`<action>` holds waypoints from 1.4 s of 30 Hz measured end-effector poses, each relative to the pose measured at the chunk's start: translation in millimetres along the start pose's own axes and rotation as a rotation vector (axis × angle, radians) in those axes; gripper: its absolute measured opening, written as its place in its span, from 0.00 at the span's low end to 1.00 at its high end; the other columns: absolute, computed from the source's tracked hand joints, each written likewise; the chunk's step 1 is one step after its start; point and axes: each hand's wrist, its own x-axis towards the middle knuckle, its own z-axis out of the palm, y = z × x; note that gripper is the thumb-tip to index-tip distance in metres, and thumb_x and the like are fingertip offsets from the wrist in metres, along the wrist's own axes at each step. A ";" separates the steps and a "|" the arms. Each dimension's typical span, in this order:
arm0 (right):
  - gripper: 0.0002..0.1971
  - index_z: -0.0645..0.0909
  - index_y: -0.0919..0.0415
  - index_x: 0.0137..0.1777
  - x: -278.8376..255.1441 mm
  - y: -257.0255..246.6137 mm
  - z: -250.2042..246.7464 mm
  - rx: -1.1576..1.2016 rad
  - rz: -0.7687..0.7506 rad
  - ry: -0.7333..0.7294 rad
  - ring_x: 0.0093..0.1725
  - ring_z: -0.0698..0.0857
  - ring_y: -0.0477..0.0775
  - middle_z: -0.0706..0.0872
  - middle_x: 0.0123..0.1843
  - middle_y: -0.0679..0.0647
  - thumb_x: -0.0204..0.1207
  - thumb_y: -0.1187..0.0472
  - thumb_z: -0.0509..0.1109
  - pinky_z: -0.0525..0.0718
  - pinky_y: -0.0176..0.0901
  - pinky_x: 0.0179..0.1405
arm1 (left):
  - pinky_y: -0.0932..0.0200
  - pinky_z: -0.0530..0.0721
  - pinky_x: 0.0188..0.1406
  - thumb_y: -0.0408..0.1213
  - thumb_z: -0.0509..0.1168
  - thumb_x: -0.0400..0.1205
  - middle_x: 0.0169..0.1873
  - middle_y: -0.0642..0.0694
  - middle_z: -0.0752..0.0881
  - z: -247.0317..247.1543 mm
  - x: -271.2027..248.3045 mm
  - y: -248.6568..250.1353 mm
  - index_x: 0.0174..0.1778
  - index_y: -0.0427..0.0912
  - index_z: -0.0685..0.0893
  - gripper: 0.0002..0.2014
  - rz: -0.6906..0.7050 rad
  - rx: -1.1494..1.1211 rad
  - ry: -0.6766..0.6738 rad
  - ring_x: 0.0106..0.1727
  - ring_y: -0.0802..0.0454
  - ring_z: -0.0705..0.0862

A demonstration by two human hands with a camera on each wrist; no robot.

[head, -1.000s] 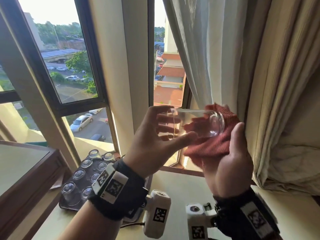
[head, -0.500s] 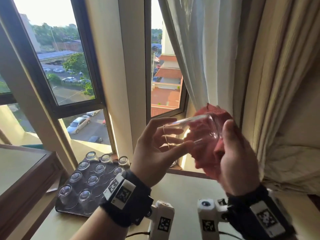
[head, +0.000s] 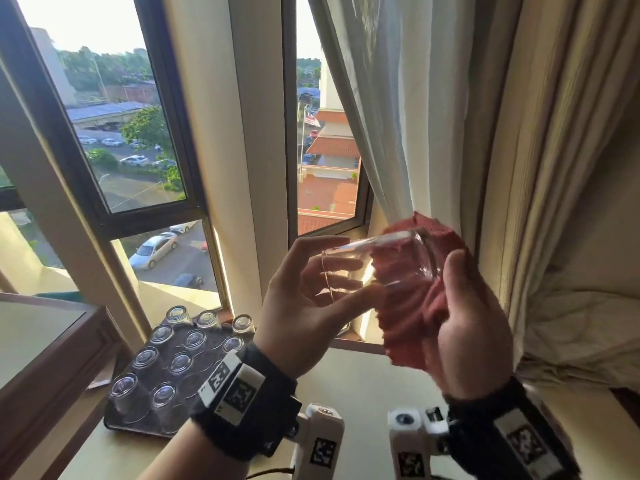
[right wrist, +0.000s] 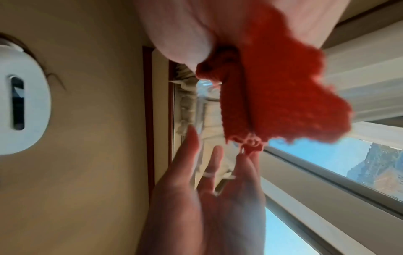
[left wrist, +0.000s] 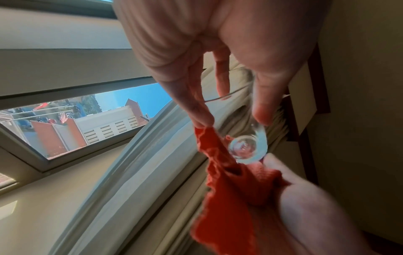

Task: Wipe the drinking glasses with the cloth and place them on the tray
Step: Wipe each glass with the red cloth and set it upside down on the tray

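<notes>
I hold a clear drinking glass (head: pixel 377 265) on its side at chest height in front of the window. My left hand (head: pixel 311 289) grips its open rim end between the fingers and the thumb. My right hand (head: pixel 464 327) holds a red knitted cloth (head: pixel 412 306) wrapped round the glass's base end (left wrist: pixel 247 149), thumb on the near side. The cloth (right wrist: pixel 272 96) hangs below the right palm. A dark tray (head: pixel 135 420) sits on the ledge at the lower left with several glasses (head: pixel 181 362) standing upside down on it.
A wooden cabinet edge (head: pixel 52 368) juts in at the far left beside the tray. Curtains (head: pixel 450 116) hang at the right, bunched on the ledge (head: pixel 575 341). The window frame (head: pixel 256 150) stands just behind the hands. The cream ledge (head: pixel 363 379) runs beneath.
The glass has tilted, its base end rising to the right. The right hand has turned with the cloth round the base, thumb now on the near side. The view has shifted, showing more of the tray.
</notes>
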 end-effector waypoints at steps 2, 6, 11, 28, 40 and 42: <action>0.28 0.72 0.36 0.81 -9.1 8.2 7.3 -0.180 -0.156 -0.114 0.47 0.90 0.75 0.82 0.72 0.72 0.82 0.31 0.58 0.91 0.70 0.49 | 0.41 0.95 0.53 0.51 0.86 0.65 0.56 0.46 0.94 -1.0 2.3 -1.2 0.66 0.56 0.84 0.33 -0.020 0.044 0.035 0.52 0.43 0.95; 0.21 0.75 0.63 0.80 6.4 -8.5 5.4 -0.600 -0.604 -0.276 0.81 0.74 0.64 0.73 0.84 0.55 0.89 0.60 0.60 0.74 0.62 0.80 | 0.42 0.95 0.51 0.51 0.87 0.66 0.55 0.48 0.94 0.0 -1.4 -2.9 0.68 0.53 0.84 0.34 -0.012 0.100 -0.012 0.52 0.43 0.95; 0.17 0.92 0.43 0.51 21.7 -35.1 -8.6 -0.215 -0.030 -0.155 0.48 0.94 0.50 0.95 0.49 0.47 0.85 0.45 0.61 0.90 0.72 0.43 | 0.44 0.95 0.53 0.47 0.87 0.68 0.58 0.45 0.93 -0.4 -7.1 -3.3 0.70 0.50 0.82 0.35 -0.018 0.066 -0.079 0.56 0.41 0.94; 0.21 0.75 0.63 0.80 -13.1 24.1 11.3 -0.555 -0.571 -0.113 0.60 0.87 0.74 0.77 0.80 0.52 0.88 0.63 0.63 0.88 0.72 0.54 | 0.46 0.84 0.67 0.55 0.76 0.74 0.53 0.43 0.95 15.8 16.1 21.3 0.57 0.43 0.93 0.22 -0.507 -0.279 -0.053 0.53 0.49 0.95; 0.14 0.82 0.59 0.66 -13.6 28.0 9.1 -0.749 -0.758 0.119 0.62 0.89 0.57 0.88 0.64 0.57 0.88 0.53 0.62 0.88 0.44 0.56 | 0.58 0.89 0.54 0.38 0.75 0.79 0.48 0.40 0.90 40.8 8.7 32.3 0.60 0.35 0.87 0.15 -0.390 -0.506 -0.156 0.48 0.49 0.90; 0.15 0.82 0.56 0.65 -11.5 25.1 10.6 -0.761 -0.718 0.113 0.52 0.91 0.55 0.92 0.55 0.57 0.88 0.50 0.60 0.87 0.36 0.51 | 0.58 0.89 0.54 0.37 0.80 0.76 0.47 0.42 0.92 43.3 6.0 31.2 0.59 0.37 0.87 0.18 -0.335 -0.408 -0.149 0.49 0.49 0.92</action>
